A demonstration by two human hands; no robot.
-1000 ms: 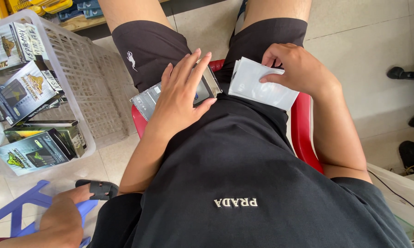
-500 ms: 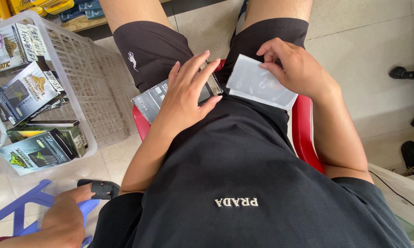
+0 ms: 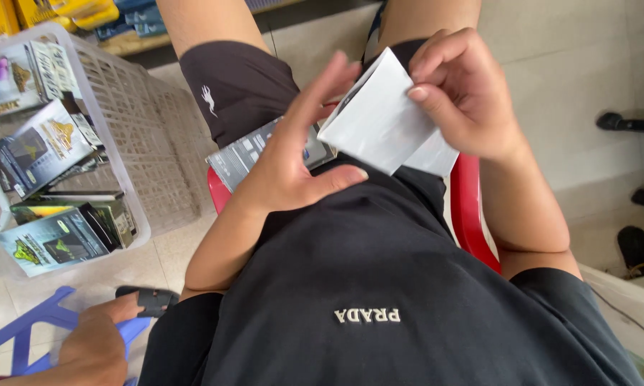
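The right hand (image 3: 472, 100) pinched a white pouch (image 3: 382, 121) at upper centre, tilted up as if for inspection. The left hand (image 3: 293, 164), fingers spread and gripping nothing, rested on a grey flat box (image 3: 247, 154) in the lap, steadying it. Half a second before, the pouch lay lower and flatter. A white basket (image 3: 132, 143) of boxes stood at left.
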